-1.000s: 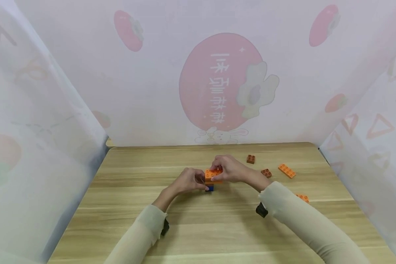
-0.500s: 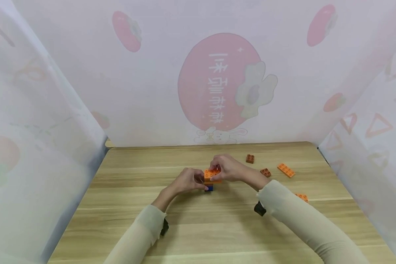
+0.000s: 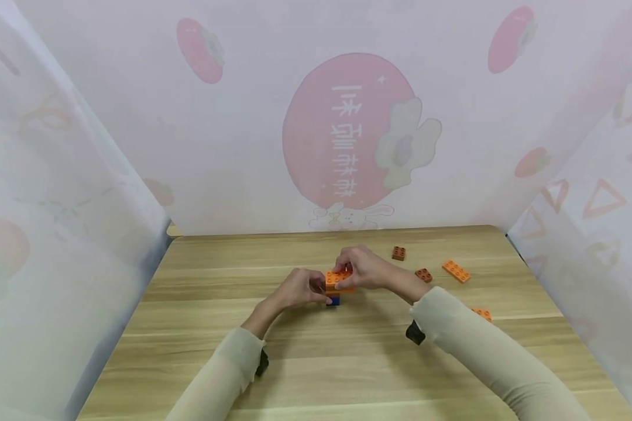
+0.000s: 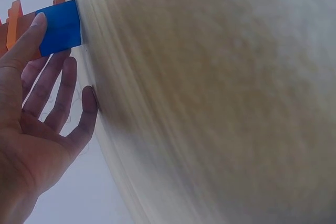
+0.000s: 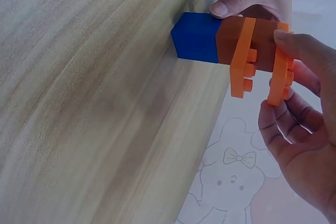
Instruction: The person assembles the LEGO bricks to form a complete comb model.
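Note:
A small stack of toy building bricks stands on the table between both hands. At its base is a blue brick (image 5: 197, 39), with a brown brick (image 5: 228, 38) above it. Then come an orange plate (image 5: 241, 64), a second brown brick (image 5: 264, 48) and a top orange plate (image 3: 333, 278), both plates jutting out to one side. My left hand (image 3: 299, 288) grips the stack low down, its thumb on the blue brick near the brown one. The thumb and fingers of my right hand (image 3: 366, 269) pinch the top orange plate.
To the right lie two loose brown bricks, one farther back (image 3: 398, 253) and one nearer (image 3: 423, 275). Beyond them is an orange plate (image 3: 456, 271). Another orange plate (image 3: 481, 314) is partly covered by the right sleeve. Printed white cloth (image 3: 232, 146) encloses the wooden table (image 3: 205, 263).
Hands and stack hold nearly the same position throughout. Only the head view has shifted very slightly.

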Action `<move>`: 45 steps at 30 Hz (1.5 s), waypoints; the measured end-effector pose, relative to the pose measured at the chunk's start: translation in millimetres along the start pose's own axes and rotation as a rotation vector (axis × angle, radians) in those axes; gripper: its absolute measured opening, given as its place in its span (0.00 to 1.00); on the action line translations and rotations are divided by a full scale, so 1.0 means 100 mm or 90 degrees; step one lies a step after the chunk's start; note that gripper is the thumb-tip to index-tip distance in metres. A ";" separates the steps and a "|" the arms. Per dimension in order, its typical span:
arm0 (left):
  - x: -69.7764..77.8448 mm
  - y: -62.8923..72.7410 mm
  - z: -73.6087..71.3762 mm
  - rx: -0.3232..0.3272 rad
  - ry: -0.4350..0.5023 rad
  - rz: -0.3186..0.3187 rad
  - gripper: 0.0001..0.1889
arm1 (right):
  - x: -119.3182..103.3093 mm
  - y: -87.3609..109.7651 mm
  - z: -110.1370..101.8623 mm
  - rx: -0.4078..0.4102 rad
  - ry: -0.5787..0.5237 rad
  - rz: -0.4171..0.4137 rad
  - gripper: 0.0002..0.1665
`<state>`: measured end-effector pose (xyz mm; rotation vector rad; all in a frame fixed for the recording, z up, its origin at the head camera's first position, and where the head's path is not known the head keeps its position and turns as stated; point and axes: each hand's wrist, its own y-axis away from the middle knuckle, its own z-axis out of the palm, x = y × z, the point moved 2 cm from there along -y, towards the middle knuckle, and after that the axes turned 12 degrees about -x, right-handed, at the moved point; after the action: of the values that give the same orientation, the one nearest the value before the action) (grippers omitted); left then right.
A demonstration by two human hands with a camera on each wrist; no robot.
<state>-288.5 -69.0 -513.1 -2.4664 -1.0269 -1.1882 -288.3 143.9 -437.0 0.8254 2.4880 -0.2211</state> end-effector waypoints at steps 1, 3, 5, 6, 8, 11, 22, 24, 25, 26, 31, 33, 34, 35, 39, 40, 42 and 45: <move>0.00 0.00 0.00 0.000 0.000 0.002 0.14 | 0.00 0.00 0.00 0.002 0.001 -0.002 0.13; -0.01 0.00 0.00 -0.001 0.001 0.000 0.14 | 0.01 0.00 0.00 0.008 0.004 -0.006 0.14; -0.02 -0.01 -0.01 -0.002 -0.001 -0.002 0.14 | 0.02 0.01 0.01 0.015 0.014 -0.010 0.14; -0.02 -0.01 -0.01 -0.003 -0.004 -0.005 0.14 | 0.02 0.01 0.02 0.020 0.019 -0.012 0.14; -0.02 -0.02 -0.02 -0.004 -0.005 -0.012 0.14 | 0.03 0.02 0.04 0.029 0.027 -0.011 0.14; -0.02 -0.03 -0.03 -0.006 -0.002 -0.008 0.14 | 0.04 0.05 0.07 0.039 0.033 -0.004 0.15; 0.00 -0.02 -0.02 -0.012 0.007 -0.012 0.13 | 0.07 0.16 0.05 0.027 0.024 -0.013 0.25; 0.00 -0.02 -0.02 -0.011 0.005 -0.012 0.13 | 0.09 0.19 0.01 0.017 0.004 -0.014 0.27; 0.00 -0.02 -0.02 -0.011 0.005 -0.010 0.13 | 0.10 0.21 -0.01 0.014 -0.004 -0.014 0.27; 0.00 -0.02 -0.02 -0.011 0.003 -0.010 0.13 | 0.12 0.23 -0.03 0.011 -0.012 -0.014 0.28; -0.02 -0.02 -0.02 -0.011 0.001 -0.016 0.14 | 0.19 0.32 -0.12 0.005 -0.029 -0.014 0.30; -0.02 -0.02 -0.01 -0.011 0.003 -0.020 0.14 | 0.21 0.35 -0.16 0.001 -0.032 -0.009 0.31; -0.02 -0.02 -0.01 -0.010 0.004 -0.021 0.14 | 0.23 0.37 -0.17 -0.001 -0.036 -0.005 0.32; -0.02 -0.02 -0.01 -0.010 0.004 -0.023 0.14 | 0.24 0.39 -0.19 -0.002 -0.039 -0.002 0.32; -0.02 -0.02 -0.01 -0.009 0.000 -0.029 0.14 | 0.30 0.47 -0.24 -0.006 -0.057 0.027 0.33; -0.01 -0.02 -0.01 -0.010 -0.001 -0.029 0.14 | 0.32 0.49 -0.25 -0.005 -0.057 0.033 0.32; -0.01 -0.02 -0.01 -0.011 0.000 -0.029 0.14 | 0.37 0.53 -0.27 -0.007 -0.064 0.046 0.31; -0.01 -0.01 -0.01 -0.010 0.001 -0.029 0.14 | 0.45 0.58 -0.28 -0.010 -0.067 0.056 0.31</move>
<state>-290.2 -69.3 -513.4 -2.4662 -1.0820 -1.2167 -295.7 222.1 -435.6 0.8913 2.3466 -0.2083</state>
